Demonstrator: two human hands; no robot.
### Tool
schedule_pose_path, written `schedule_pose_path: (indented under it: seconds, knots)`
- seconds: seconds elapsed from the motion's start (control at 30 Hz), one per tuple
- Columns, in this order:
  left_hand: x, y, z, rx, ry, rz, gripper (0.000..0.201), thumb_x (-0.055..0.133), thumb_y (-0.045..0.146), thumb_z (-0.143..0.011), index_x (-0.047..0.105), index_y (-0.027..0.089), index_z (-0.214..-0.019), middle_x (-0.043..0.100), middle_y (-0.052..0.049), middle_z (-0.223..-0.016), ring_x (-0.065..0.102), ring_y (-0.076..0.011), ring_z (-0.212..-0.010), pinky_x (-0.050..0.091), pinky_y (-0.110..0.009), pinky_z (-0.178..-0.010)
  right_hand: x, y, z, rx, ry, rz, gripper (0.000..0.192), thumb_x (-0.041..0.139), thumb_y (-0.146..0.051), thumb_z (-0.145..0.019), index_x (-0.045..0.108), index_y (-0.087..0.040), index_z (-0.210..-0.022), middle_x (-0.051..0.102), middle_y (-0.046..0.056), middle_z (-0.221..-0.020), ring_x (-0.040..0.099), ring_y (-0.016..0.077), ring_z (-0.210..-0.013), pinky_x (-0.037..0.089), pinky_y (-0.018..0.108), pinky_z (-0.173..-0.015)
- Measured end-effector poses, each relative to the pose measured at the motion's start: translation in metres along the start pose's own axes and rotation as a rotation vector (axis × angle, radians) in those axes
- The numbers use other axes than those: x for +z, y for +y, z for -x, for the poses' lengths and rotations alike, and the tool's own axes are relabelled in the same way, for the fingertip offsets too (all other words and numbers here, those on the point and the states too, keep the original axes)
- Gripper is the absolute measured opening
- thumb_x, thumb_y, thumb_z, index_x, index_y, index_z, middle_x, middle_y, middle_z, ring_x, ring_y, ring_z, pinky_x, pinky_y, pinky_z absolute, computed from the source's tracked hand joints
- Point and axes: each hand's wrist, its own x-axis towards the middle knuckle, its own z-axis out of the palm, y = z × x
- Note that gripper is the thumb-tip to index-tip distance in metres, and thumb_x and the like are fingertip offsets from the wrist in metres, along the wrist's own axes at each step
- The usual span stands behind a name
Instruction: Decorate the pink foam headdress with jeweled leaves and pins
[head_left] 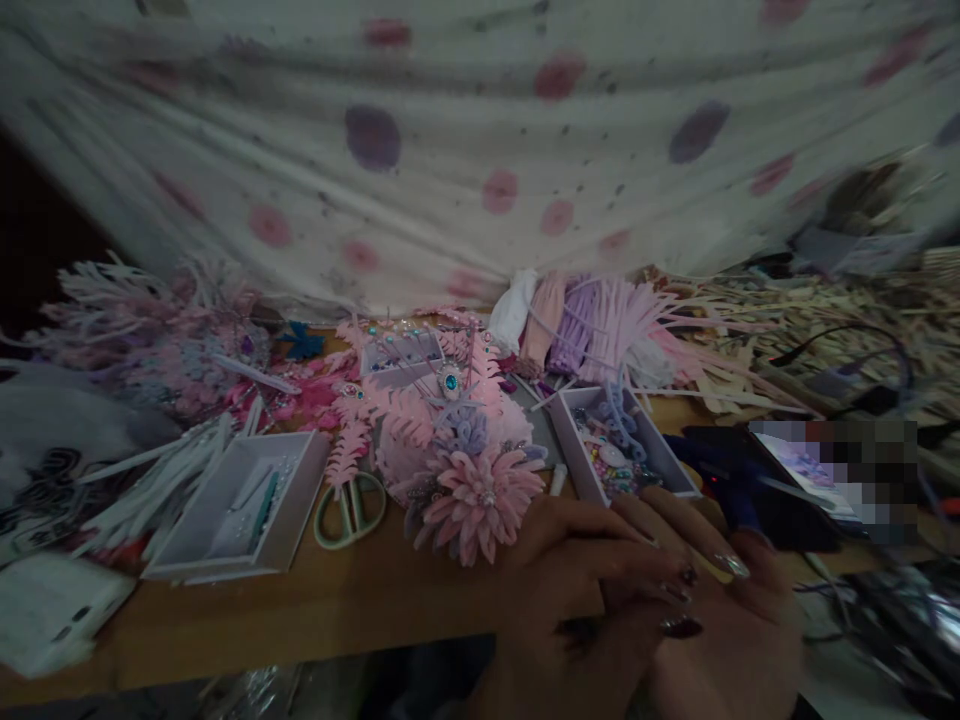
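Note:
My left hand reaches across to the right, with its fingertips drawn together against my right palm. The fingers of my right hand are curled back towards its thumb, palm facing me. Both hands meet low on the right, and anything held between their fingers is too small or dark to make out. Just left of them lies a pink layered flower, part of a larger ornament with pink feathery leaf sprays and a blue-green gem in a silvery setting. Behind the hands stands a white box of beads and trims.
Green-handled scissors lie beside another white box at left. A white phone-like object rests at the front left. Bundled pastel chenille stems stand at the back. A dark-blue tool and lit screen are at right.

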Motion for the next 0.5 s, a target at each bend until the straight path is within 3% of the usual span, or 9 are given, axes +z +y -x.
schedule_pose_path:
  seconds: [0.17,0.3,0.5]
  knots:
    - [0.002,0.007,-0.004,0.133,0.099,-0.08,0.014,0.077,0.018,-0.076,0.075,0.026,-0.087,0.071,-0.001,-0.084,0.068,-0.0149,-0.075,0.056,-0.027,-0.067,0.004,0.005,-0.003,0.003,-0.009,-0.044,0.016,0.064,-0.017,-0.092,0.052,-0.019,-0.081,0.059,-0.002,-0.08,0.058,0.0089,-0.076,0.054,0.018,-0.072]
    - [0.003,0.007,-0.002,0.197,0.174,-0.176,0.007,0.074,0.019,-0.079,0.072,0.026,-0.081,0.069,0.001,-0.084,0.067,-0.0129,-0.071,0.056,-0.026,-0.062,0.01,0.009,-0.003,-0.007,0.006,-0.074,0.019,0.064,-0.019,-0.092,0.051,-0.02,-0.078,0.058,-0.002,-0.077,0.058,0.0086,-0.076,0.055,0.019,-0.081]
    - [-0.002,0.01,-0.003,0.231,0.134,-0.216,0.007,0.074,0.017,-0.08,0.068,0.023,-0.079,0.069,0.002,-0.083,0.067,-0.0111,-0.071,0.055,-0.023,-0.063,0.013,0.012,-0.001,-0.036,0.025,-0.038,0.017,0.064,-0.02,-0.091,0.051,-0.021,-0.08,0.059,-0.002,-0.078,0.06,0.0098,-0.077,0.055,0.021,-0.076]
